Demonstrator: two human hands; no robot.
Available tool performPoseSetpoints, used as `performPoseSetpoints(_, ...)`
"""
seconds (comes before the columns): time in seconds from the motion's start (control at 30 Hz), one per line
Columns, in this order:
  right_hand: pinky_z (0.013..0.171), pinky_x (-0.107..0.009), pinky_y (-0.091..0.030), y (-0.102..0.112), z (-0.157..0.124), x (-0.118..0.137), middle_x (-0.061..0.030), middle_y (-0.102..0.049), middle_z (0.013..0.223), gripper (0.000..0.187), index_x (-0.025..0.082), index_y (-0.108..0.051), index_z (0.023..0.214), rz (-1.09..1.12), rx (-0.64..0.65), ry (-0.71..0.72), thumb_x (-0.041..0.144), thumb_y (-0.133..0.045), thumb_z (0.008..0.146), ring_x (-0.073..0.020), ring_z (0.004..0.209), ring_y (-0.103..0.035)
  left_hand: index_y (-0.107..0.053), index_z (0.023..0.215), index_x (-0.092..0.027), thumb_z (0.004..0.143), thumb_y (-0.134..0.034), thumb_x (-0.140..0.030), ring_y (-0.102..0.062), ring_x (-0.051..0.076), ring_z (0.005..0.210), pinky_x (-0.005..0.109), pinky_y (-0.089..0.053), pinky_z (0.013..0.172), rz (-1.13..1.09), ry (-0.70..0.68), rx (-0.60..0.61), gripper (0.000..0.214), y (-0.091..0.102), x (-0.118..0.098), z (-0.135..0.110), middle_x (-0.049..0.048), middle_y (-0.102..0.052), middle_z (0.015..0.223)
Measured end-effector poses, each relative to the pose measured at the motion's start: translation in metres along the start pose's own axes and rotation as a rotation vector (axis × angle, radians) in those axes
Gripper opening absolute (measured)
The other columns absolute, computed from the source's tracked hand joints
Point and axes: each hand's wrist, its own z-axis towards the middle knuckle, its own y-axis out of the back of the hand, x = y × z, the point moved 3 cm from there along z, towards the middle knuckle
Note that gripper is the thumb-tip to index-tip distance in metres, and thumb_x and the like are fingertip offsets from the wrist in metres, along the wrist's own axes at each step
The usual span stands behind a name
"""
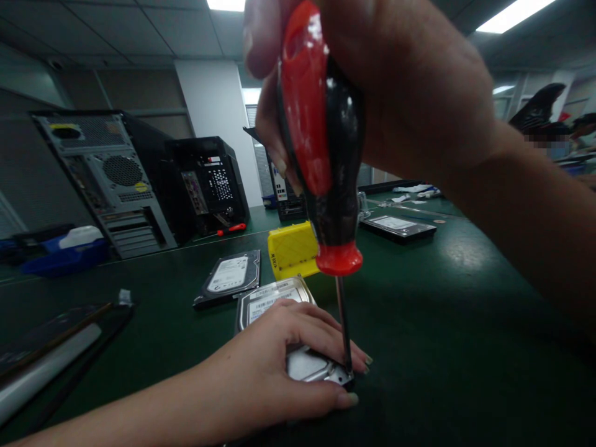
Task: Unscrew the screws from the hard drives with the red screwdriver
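A red and black screwdriver [305, 112] stands nearly upright in the middle of the view, its handle wrapped by my right hand [395, 81]. Its thin shaft runs down to the near right corner of a silver hard drive [310, 365], where the tip touches. My left hand [288, 347] is closed over that hard drive, the thumb along the near edge and the fingers across the far side. The hand covers much of the drive's top. Whether a screw sits under the tip, I cannot make out.
Behind are a black hard drive [228, 276], a yellow plastic box [292, 251] and another hard drive [398, 227]. Computer cases [121, 171] stand at the back left, near a red-handled screwdriver [233, 229] and a blue tray [65, 257]. A person [542, 115] is at far right.
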Motion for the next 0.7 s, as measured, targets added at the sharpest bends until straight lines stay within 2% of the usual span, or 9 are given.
performPoseSetpoints(0.13, 0.073, -0.018, -0.038, 0.0014, -0.0023, -0.0034, 0.0101, -0.042, 0.100, 0.108, 0.007, -0.047, 0.099, 0.030, 0.015, 0.063, 0.035, 0.039, 0.040, -0.0048, 0.103, -0.050, -0.066, 0.098, -0.024, 0.076, -0.069, -0.024, -0.050, 0.015, 0.108, 0.022, -0.036, 0.092, -0.011, 0.012, -0.014, 0.022, 0.0002, 0.0016, 0.0000, -0.0057, -0.066, 0.103)
performPoseSetpoints(0.3, 0.079, -0.026, -0.039, 0.0022, -0.0034, -0.0012, 0.0072, -0.035, 0.116, 0.104, 0.004, -0.050, 0.098, 0.057, 0.046, 0.108, 0.036, 0.036, 0.047, -0.0142, 0.108, -0.048, -0.066, 0.098, -0.025, 0.077, -0.068, -0.025, -0.050, 0.015, 0.108, 0.023, -0.035, 0.092, -0.016, 0.031, -0.002, 0.022, 0.0002, 0.0015, -0.0003, -0.0057, -0.065, 0.103)
performPoseSetpoints(0.53, 0.078, -0.027, -0.039, -0.0016, -0.0030, 0.0018, 0.0059, -0.034, 0.116, 0.103, 0.003, -0.050, 0.095, 0.038, 0.036, 0.099, 0.035, 0.036, 0.048, -0.0179, 0.110, -0.047, -0.065, 0.098, -0.026, 0.077, -0.068, -0.024, -0.050, 0.015, 0.108, 0.024, -0.035, 0.093, -0.012, 0.032, 0.000, 0.022, -0.0004, 0.0011, -0.0015, -0.0068, -0.065, 0.103)
performPoseSetpoints(0.63, 0.080, -0.029, -0.037, -0.0013, -0.0031, 0.0016, 0.0064, -0.031, 0.116, 0.102, 0.001, -0.050, 0.092, 0.024, 0.052, 0.131, 0.033, 0.036, 0.047, -0.0166, 0.110, -0.046, -0.065, 0.099, -0.026, 0.077, -0.068, -0.025, -0.050, 0.014, 0.108, 0.023, -0.034, 0.093, -0.001, 0.028, -0.003, 0.022, -0.0006, 0.0015, -0.0012, -0.0071, -0.065, 0.104)
performPoseSetpoints(0.67, 0.081, -0.030, -0.036, -0.0015, -0.0030, 0.0012, 0.0060, -0.030, 0.116, 0.102, -0.001, -0.050, 0.089, 0.000, 0.078, 0.136, 0.031, 0.037, 0.046, -0.0170, 0.113, -0.044, -0.065, 0.099, -0.026, 0.077, -0.068, -0.025, -0.050, 0.015, 0.107, 0.024, -0.034, 0.094, 0.001, 0.026, -0.002, 0.022, -0.0004, 0.0015, -0.0009, -0.0069, -0.065, 0.104)
performPoseSetpoints(0.7, 0.082, -0.032, -0.033, -0.0032, -0.0031, 0.0007, 0.0056, -0.028, 0.114, 0.101, -0.006, -0.048, 0.088, -0.051, 0.158, 0.135, 0.029, 0.037, 0.045, -0.0193, 0.117, -0.037, -0.065, 0.099, -0.026, 0.077, -0.068, -0.026, -0.050, 0.015, 0.108, 0.024, -0.034, 0.094, 0.001, 0.025, -0.001, 0.022, -0.0001, 0.0015, -0.0006, -0.0066, -0.065, 0.104)
